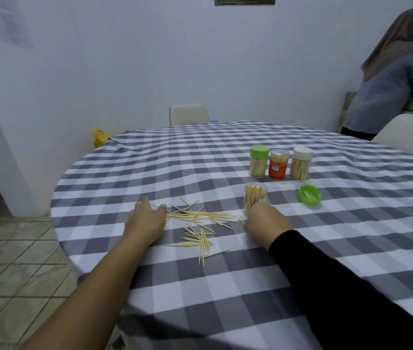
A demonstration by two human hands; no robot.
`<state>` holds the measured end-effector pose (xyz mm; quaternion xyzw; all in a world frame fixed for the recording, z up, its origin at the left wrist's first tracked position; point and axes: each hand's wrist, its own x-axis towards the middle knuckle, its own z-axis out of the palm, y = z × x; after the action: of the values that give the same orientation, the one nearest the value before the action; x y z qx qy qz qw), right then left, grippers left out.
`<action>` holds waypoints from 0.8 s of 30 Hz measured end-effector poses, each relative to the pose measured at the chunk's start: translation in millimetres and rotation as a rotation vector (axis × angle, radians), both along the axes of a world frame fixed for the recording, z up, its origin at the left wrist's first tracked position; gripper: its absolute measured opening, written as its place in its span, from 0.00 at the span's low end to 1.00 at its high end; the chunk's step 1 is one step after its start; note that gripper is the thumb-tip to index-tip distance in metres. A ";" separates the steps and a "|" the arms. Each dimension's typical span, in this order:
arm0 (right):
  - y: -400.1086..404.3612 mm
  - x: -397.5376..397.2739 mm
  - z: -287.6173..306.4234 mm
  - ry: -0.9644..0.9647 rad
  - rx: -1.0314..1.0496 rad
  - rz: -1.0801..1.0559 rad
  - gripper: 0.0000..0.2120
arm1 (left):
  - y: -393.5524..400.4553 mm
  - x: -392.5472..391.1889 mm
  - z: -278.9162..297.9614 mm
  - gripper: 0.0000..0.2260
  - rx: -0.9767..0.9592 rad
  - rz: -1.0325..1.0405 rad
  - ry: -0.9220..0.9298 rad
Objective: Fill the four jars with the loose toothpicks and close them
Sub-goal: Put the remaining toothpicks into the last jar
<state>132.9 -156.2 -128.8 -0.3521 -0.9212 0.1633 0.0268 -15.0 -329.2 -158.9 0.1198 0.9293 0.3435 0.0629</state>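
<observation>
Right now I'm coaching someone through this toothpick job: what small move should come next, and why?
Probably sweep the left hand rightward, gathering the loose toothpicks into a bunch for the open jar. Many still lie scattered on the tablecloth, that jar has no lid, and its green lid lies aside. The other three jars look closed. The right hand sits at the jar's base.

Three capped jars (pixel 279 163) upright, open jar (pixel 254 197) part-filled, loose toothpicks (pixel 200 223) scattered

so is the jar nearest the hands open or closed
Open: the nearest jar has no lid, toothpick tips show at its mouth, and a green lid lies beside it.
</observation>
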 end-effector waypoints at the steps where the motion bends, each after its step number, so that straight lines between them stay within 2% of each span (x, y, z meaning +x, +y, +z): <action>1: -3.2 -5.0 -1.0 0.008 -0.015 0.002 0.10 | 2.4 5.2 2.5 0.27 0.059 -0.034 -0.005; 6: -16.9 -32.3 -9.9 0.045 -0.105 0.068 0.11 | 5.0 17.4 5.8 0.22 0.239 -0.236 -0.019; 9: -12.6 -36.2 -9.1 0.057 -0.113 0.095 0.09 | 0.1 12.4 6.9 0.19 0.334 -0.282 0.015; 11: -8.3 -32.1 -3.9 0.028 -0.076 0.103 0.10 | -7.0 4.2 7.8 0.17 0.280 -0.227 0.101; 13: -6.6 -28.5 -1.1 -0.026 -0.042 0.120 0.11 | -16.0 -5.6 7.2 0.17 0.122 -0.174 0.155; 15: -8.4 -31.2 -2.2 -0.069 -0.003 0.167 0.09 | -23.1 -11.1 7.5 0.18 -0.103 -0.210 0.169; 17: -10.6 -38.6 -6.6 -0.063 0.011 0.208 0.07 | -24.3 -11.6 9.3 0.19 -0.219 -0.277 0.157; 19: -13.7 -45.5 -11.3 -0.020 -0.005 0.234 0.07 | -20.6 -8.4 11.8 0.16 -0.197 -0.322 0.121; 22: -18.3 -52.1 -14.5 0.031 -0.009 0.284 0.09 | -10.7 -7.4 11.9 0.07 -0.156 -0.391 0.140; 24: -19.2 -53.6 -14.7 0.109 0.000 0.324 0.11 | -6.1 -8.4 11.5 0.06 -0.131 -0.410 0.156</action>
<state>79.3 -175.4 -143.4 -0.1895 -0.9632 0.1842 0.0499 -23.4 -335.2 -147.4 0.3279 0.9079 0.2524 0.0670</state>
